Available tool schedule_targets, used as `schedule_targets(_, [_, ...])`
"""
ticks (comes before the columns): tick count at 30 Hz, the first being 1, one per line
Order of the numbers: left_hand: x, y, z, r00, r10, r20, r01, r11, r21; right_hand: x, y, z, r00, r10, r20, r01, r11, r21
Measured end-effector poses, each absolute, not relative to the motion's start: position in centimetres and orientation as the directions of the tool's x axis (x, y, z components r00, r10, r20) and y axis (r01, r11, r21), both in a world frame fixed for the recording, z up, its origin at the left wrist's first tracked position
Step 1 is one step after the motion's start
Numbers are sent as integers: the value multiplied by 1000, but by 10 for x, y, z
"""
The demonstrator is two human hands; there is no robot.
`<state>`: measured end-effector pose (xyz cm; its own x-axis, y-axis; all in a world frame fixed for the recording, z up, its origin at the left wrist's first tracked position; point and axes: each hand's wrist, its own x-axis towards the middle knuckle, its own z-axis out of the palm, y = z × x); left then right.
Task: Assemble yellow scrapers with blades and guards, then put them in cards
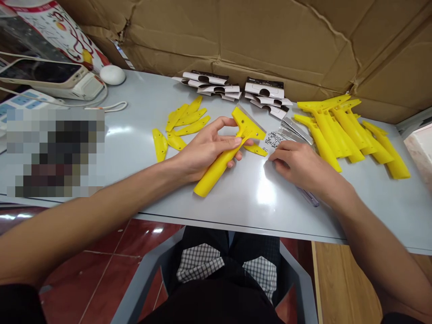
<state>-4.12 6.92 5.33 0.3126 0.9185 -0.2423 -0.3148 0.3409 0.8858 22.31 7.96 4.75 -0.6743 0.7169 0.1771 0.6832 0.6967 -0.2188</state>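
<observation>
My left hand (209, 146) is wrapped round a yellow scraper (219, 168), its head tilted up toward the back and a metal blade along the far edge. One dark hole and one screw show on the head. My right hand (297, 164) rests on the table just right of the small metal screws (274, 139), fingers bent together; whatever its fingertips hold is too small to make out. Behind it lie metal blades (295, 130). A yellow plate (255, 149) lies under the scraper head. A clear purplish handle (308, 197) sticks out below my right hand.
Yellow plates (192, 112) lie at the back left of the grey table (162, 198), yellow scraper handles (337, 130) at the right. Folded black-and-white sleeves (265, 90) stand at the back by the cardboard (270, 40). Phone (40, 71), cables and a white mouse-like object (112, 75) are far left.
</observation>
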Motion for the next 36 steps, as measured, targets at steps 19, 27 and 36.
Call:
schedule_targets(19, [-28, 49, 52, 422, 889, -180, -231, 297, 927, 212, 77, 57, -517, 711, 477, 590, 700, -403])
schedule_targets(27, [-20, 41, 54, 415, 895, -163, -174, 254, 951, 188, 69, 53, -405, 712, 574, 554, 690, -465])
schedule_targets(36, [-18, 41, 48, 401, 904, -147, -174, 233, 957, 180, 71, 46, -368, 718, 591, 624, 662, -416])
